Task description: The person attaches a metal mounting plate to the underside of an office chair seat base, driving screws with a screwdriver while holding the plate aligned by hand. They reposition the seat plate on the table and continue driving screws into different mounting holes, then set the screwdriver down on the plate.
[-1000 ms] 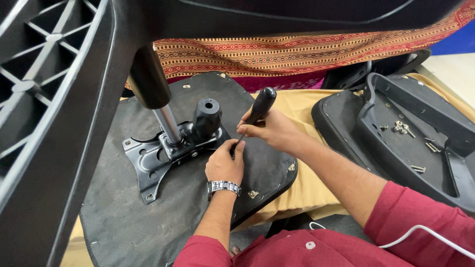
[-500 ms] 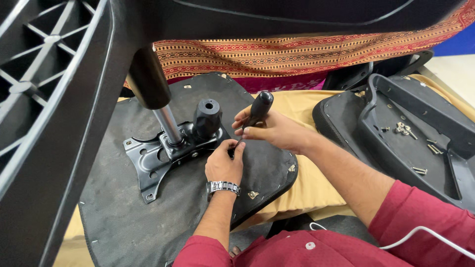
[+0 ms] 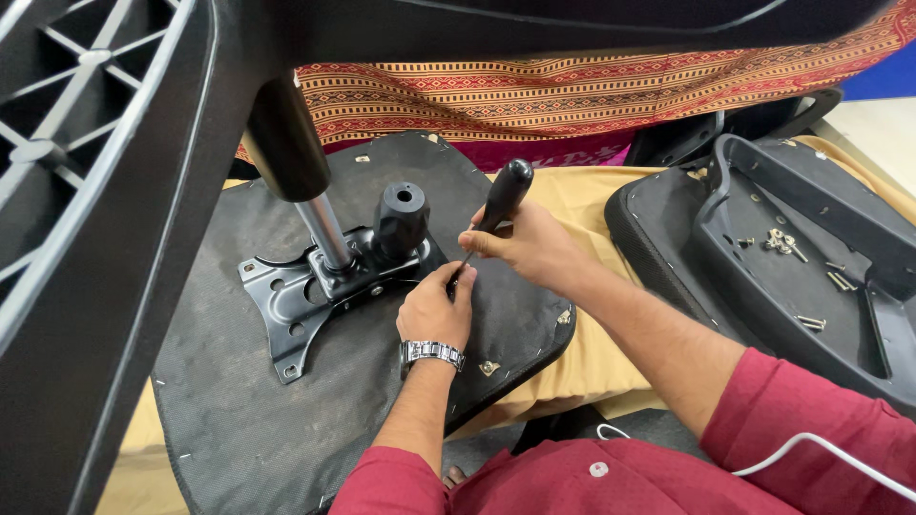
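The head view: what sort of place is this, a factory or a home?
Probably a home or small workshop, not a factory. The work lies on a yellow cloth beside a patterned woven fabric. The right hand holds a screwdriver at an upturned chair seat; loose screws lie nearby.

Dark red shirt [image 3: 611,482] (one button), silver metal wristwatch [image 3: 431,354], bare forearms

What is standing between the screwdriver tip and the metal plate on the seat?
Nothing visible does. The screwdriver in the right hand slants down to the metal plate; left hand fingers surround the tip, hiding it.
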